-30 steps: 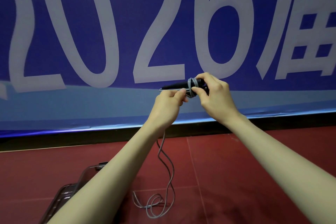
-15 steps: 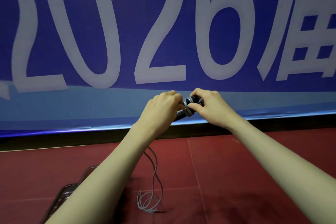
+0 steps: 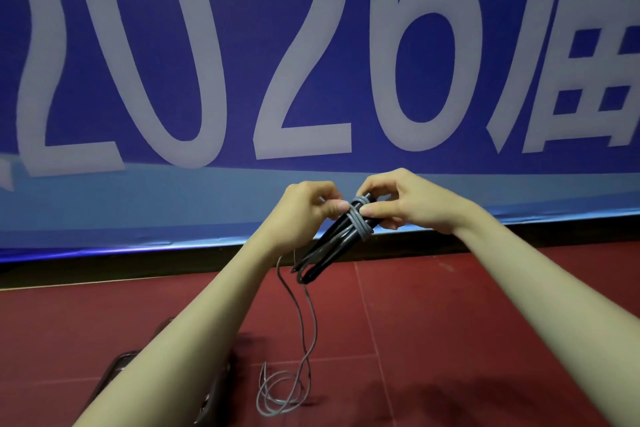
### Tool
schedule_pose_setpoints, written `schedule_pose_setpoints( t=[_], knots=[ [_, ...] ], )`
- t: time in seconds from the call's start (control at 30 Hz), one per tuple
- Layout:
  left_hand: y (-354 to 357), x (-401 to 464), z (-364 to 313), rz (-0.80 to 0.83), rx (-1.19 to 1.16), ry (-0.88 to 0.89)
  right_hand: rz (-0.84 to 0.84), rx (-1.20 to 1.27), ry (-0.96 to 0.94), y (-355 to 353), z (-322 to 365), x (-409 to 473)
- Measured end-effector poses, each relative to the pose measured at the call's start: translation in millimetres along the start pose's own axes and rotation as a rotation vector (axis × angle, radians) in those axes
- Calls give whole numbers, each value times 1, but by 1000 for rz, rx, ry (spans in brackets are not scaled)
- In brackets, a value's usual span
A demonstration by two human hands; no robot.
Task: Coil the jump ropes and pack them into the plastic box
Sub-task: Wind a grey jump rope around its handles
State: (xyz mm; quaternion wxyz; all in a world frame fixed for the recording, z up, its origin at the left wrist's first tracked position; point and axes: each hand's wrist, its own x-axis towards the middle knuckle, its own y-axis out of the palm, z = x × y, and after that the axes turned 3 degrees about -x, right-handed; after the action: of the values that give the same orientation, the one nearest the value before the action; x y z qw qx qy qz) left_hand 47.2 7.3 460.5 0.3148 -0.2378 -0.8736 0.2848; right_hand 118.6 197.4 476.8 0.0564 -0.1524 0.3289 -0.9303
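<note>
Two black jump rope handles [image 3: 327,250] are held together in front of me, slanting down to the left. A grey rope [image 3: 358,225] is wound round their upper end in several turns. My right hand [image 3: 412,204] grips the top of the handles, thumb pressing on the wraps. My left hand [image 3: 306,210] pinches the grey rope right beside the wraps. The loose rest of the rope [image 3: 304,329] hangs down and piles in loops [image 3: 280,392] on the red floor. The clear plastic box [image 3: 116,367] lies low at the left, mostly hidden behind my left forearm.
A large blue banner [image 3: 311,62] with white figures fills the wall ahead, with a black strip [image 3: 104,270] along its base. The floor [image 3: 433,322] is dark red with thin seams.
The handles have tilted from roughly level to slanting down-left, and both hands have dropped lower. More grey turns now sit on the handles, and the hanging rope has shortened.
</note>
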Motion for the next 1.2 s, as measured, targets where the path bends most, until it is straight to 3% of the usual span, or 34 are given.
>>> schedule_pose_setpoints(
  t=[0.27, 0.47, 0.8, 1.0, 1.2],
  knots=[
    [1, -3, 2, 153, -423, -190, 89, 164, 23, -1, -5, -2],
    [3, -3, 13, 197, -788, -369, 58, 287, 12, 4, -6, 3],
    [10, 0, 36, 179, -1000, -409, -11, 512, 28, 26, -17, 10],
    [13, -3, 48, 170, -1170, -575, -120, 648, 36, 48, -29, 11],
    [40, -2, 54, 262, -972, -581, -226, 784, 79, 67, -61, -12]
  ],
)
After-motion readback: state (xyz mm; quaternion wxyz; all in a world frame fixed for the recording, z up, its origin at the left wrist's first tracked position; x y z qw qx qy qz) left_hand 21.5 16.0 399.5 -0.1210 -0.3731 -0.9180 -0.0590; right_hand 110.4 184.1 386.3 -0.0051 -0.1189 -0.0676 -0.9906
